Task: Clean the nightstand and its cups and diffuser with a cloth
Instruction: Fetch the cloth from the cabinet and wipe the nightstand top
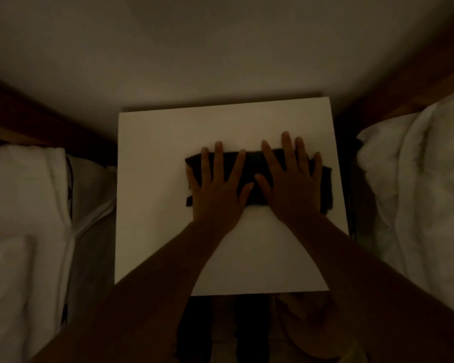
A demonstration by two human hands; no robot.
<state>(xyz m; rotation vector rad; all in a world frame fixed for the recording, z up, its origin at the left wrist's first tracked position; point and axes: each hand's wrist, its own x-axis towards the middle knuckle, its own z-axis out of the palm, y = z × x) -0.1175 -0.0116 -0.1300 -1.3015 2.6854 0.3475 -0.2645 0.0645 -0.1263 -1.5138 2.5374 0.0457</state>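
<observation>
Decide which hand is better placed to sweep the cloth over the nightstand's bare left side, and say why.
Left, probably: the left hand lies flat on the left end of the cloth, next to that bare stretch of the nightstand. The right hand presses its right end, farther away.

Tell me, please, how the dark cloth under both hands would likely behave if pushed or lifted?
The dark cloth looks soft and folded, so it would probably flop and unfold if lifted by one edge. Pressed flat by the left hand and right hand on the smooth white nightstand, it should slide easily, perhaps bunching.
</observation>
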